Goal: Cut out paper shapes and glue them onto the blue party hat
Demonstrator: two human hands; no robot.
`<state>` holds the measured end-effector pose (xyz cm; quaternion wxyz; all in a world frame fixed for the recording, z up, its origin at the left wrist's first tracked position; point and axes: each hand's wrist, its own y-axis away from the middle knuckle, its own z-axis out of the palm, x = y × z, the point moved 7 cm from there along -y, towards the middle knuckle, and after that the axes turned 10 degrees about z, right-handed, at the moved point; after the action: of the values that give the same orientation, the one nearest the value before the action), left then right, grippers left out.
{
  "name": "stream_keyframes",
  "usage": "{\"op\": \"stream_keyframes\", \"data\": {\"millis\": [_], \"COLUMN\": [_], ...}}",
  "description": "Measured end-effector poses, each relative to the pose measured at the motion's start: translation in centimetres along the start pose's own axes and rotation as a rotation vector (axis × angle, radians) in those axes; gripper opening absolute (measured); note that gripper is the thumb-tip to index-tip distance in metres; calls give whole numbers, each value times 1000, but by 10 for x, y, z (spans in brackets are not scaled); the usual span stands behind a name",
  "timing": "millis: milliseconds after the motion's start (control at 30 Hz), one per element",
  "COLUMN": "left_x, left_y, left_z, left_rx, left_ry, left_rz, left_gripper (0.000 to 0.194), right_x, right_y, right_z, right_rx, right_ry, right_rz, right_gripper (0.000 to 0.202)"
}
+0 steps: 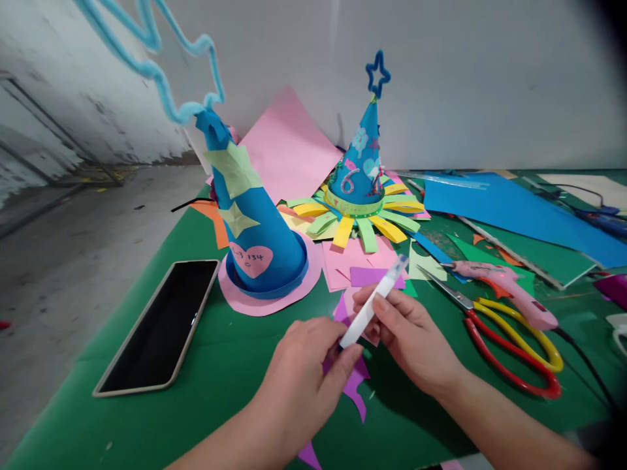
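Observation:
A white marker pen [368,312] slants up to the right between my two hands, its clear-tipped end pointing away from me. My left hand [309,375] grips the lower end, which its fingers partly hide. Around the middle of the barrel, the fingers of my right hand [406,333] are closed. Purple paper scraps [356,399] lie beneath the hands. To the left stands a blue paper cone hat [267,238] with a pink brim, green stars, a pink heart with writing and a light-blue pipe-cleaner shape on top.
A second blue cone hat [355,163] with yellow and green paper loops stands further back. Scissors [494,326] and a pink glue gun [509,287] with its cord lie right. A phone [159,326] rests near the left edge of the green table [220,418]. Blue sheets [519,212] lie behind.

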<state>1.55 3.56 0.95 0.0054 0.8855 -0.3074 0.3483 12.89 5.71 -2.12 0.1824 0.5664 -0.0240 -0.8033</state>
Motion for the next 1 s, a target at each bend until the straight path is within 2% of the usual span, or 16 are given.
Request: {"op": "stream_keyframes", "data": {"millis": [33, 100, 167, 200, 267, 367, 400, 433, 467, 500, 533, 600, 667, 700, 833, 1000], "left_x": [3, 11, 24, 31, 38, 31, 27, 24, 22, 23, 23, 22, 23, 25, 29, 36], "left_y": [1, 3, 9, 12, 12, 12, 14, 17, 21, 26, 30, 35, 37, 36, 32, 30], "left_z": [-3, -20, -43, -49, -48, -26, -19, -15, -11, -13, -14, -16, -14, -12, -3, -11], "left_rx": [29, 165, 387, 438, 382, 109, 42, 22, 16, 76, 118, 167, 188, 207, 282, 308], "left_ry": [-27, -152, -410, -533, -655, -599, -562, -527, -499, -466, -418, -307, -219, -194, -161, -206], "left_rz": [37, 134, 232, 290, 367, 368, 351, 347, 350, 379, 383, 372, 358, 369, 379, 411], "left_gripper": [16, 20, 31, 33, 33, 23, 23, 26, 28, 30, 31, 31, 30, 31, 36, 43], "right_x": [-7, -22, -31, -33, -37, -42, -44, -44, -44, -43, -41, -32, -20, -14, 2, -15], "right_y": [2, 7, 13, 16, 24, 31, 33, 34, 36, 37, 38, 40, 42, 42, 48, 56], "right_z": [-1, 3, 12, 17, 26, 34, 34, 32, 28, 23, 16, 4, -2, -3, 9, 13], "right_rx": [4, -18, -105, -165, -271, -341, -349, -360, -361, -354, -343, -302, -246, -206, -141, -54], "right_ry": [85, 378, 809, 1018, 1316, 1485, 1480, 1442, 1366, 1247, 1086, 688, 316, 219, 207, 168], "right_rz": [-40, -98, -99, -97, -128, -197, -206, -200, -179, -145, -98, -10, -1, -16, -60, -153], "right_gripper": [18, 22, 25, 26, 26, 26, 26, 25, 21, 17, 16, 28, 35, 33, 17, 16]}}
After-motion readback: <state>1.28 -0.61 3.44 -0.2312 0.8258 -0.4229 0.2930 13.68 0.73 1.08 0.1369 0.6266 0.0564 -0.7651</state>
